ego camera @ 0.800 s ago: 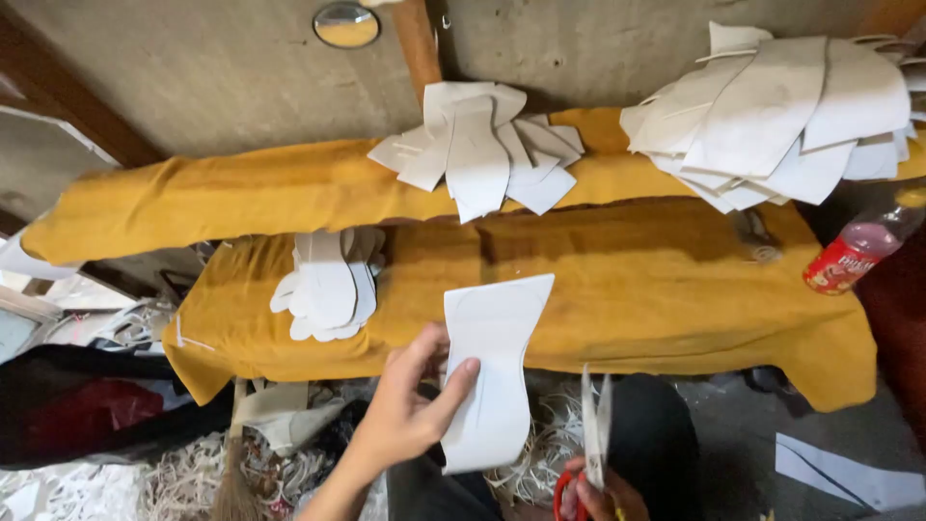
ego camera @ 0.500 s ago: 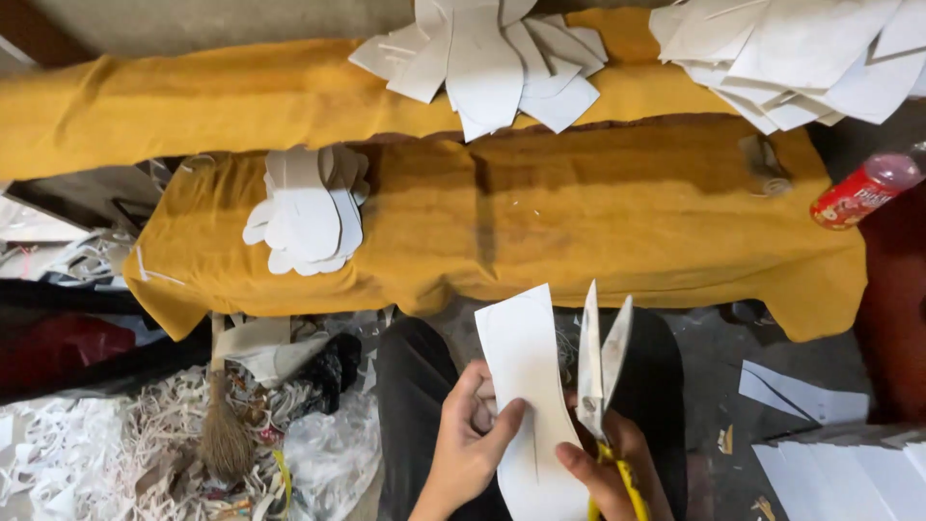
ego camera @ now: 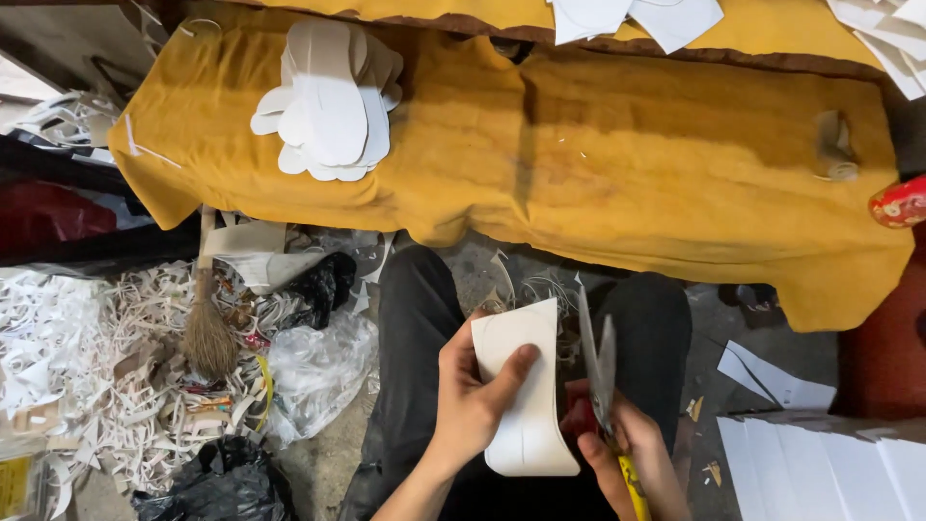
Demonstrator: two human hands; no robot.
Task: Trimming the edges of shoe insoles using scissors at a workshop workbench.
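Observation:
My left hand [ego camera: 470, 400] grips a white sheet piece [ego camera: 524, 405] with a curved outline drawn on it, held over my lap. My right hand [ego camera: 632, 453] holds scissors [ego camera: 598, 362] with yellow handles; the blades are nearly together and point up just right of the sheet. A stack of cut white sole-shaped pieces [ego camera: 333, 101] lies on the yellow cloth [ego camera: 617, 154] covering the bench ahead.
White offcut strips [ego camera: 87, 376] litter the floor at left, with a small broom [ego camera: 204, 328] and plastic bags [ego camera: 313, 371]. More white sheets [ego camera: 830, 473] lie at lower right. A red bottle [ego camera: 899, 203] sits at the right edge. Uncut white pieces [ego camera: 637, 14] lie at the top.
The view has tilted down and closer to my lap. The sheet has sunk lower in my left hand. The scissor blades have closed from a wide V to nearly together.

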